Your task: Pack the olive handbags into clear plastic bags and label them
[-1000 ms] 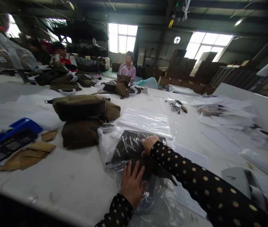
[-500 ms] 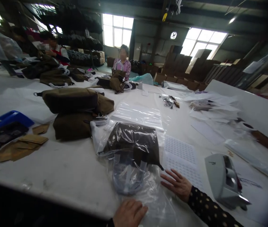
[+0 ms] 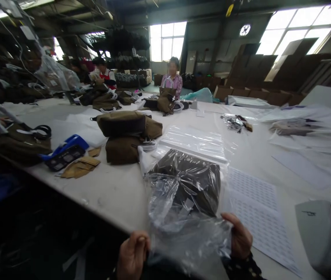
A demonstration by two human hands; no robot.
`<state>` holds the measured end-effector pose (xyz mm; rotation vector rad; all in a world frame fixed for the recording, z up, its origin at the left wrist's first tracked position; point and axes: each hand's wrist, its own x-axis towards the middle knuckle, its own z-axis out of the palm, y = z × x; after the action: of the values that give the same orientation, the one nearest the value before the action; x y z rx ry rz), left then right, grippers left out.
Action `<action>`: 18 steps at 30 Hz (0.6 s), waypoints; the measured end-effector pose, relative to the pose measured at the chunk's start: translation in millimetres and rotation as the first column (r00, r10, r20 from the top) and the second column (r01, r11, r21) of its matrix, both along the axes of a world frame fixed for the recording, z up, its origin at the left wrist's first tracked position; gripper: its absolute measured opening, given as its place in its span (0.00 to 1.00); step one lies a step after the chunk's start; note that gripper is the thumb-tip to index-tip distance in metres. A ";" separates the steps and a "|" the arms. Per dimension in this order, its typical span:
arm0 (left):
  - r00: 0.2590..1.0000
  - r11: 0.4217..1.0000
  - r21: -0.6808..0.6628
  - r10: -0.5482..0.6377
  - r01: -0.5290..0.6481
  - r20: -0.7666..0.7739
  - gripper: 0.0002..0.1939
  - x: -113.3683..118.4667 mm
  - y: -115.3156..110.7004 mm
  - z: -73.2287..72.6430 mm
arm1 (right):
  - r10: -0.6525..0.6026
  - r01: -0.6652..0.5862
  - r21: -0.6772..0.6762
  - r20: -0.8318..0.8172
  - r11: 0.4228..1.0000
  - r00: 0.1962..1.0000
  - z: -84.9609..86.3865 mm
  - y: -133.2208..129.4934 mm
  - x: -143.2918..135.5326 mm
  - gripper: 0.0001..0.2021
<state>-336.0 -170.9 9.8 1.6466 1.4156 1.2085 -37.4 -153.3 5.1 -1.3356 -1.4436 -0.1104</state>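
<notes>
In front of me a dark handbag (image 3: 196, 171) lies inside a clear plastic bag (image 3: 189, 233) on the white table. The handbag's wrapped handles show through the plastic on the side toward me. My left hand (image 3: 133, 252) is closed on the near left edge of the plastic bag, by the table's front edge. My right hand (image 3: 239, 235) pinches the near right edge, thumb along the plastic. Between the two hands the plastic is spread out.
Olive handbags (image 3: 124, 149) are stacked left of the plastic bag. Brown paper pieces (image 3: 80, 167) and a blue tray (image 3: 72, 144) lie farther left. Printed label sheets (image 3: 256, 198) and a grey machine (image 3: 320, 233) stand at right. A person (image 3: 173, 79) is across the table.
Both hands have gone from lying open over the plastic to gripping its near edge. The handles are now under raised plastic. My view has turned left, showing another handbag at far left.
</notes>
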 end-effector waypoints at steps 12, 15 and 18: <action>0.970 0.970 -0.217 -0.155 0.113 -0.186 0.20 -23.6 5.5 4.7 | -0.002 0.169 -0.421 0.368 0.891 0.930 12.6 -9.1 -39.7 0.19; 0.982 0.965 -0.253 -0.109 0.068 -0.151 0.19 -31.5 4.8 -4.5 | 0.144 -0.067 -0.230 0.338 0.971 0.930 21.1 -24.1 -41.9 0.13; 0.981 0.948 -0.305 -0.134 0.087 -0.137 0.19 -57.2 7.1 -5.8 | 0.203 -0.143 -0.178 0.393 0.974 0.897 22.4 -33.5 -49.7 0.11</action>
<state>-393.2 -163.7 4.0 1.6098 1.4956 0.7718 -87.1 -186.8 27.5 -1.3441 -1.9528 -0.1790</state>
